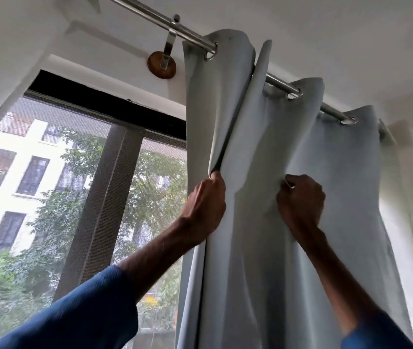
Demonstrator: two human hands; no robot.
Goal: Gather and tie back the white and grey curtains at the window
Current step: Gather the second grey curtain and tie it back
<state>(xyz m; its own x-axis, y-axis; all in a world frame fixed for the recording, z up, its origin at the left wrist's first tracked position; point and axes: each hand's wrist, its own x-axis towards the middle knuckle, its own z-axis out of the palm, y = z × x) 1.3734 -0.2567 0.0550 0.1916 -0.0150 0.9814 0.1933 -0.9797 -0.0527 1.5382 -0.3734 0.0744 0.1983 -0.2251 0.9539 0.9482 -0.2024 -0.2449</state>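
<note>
Head view shows your left hand [206, 205] gripping the grey curtain [250, 248] edge, right hand [301, 200] pinching a fold; gathering looks partly done, tying remains.

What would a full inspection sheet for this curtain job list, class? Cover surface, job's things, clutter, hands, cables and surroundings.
Surface: nothing seen.
Job's things: grey curtain hangs by rings on the rod, bunched in folds, not tied; white curtain shows at its right edge.
Clutter: nothing seen.
Hands: left hand grips the grey curtain's edge; right hand pinches a fold in its middle.
Cables: nothing seen.
Surroundings: window with mesh screen, trees and a building outside; round wooden bracket on the wall.
</note>
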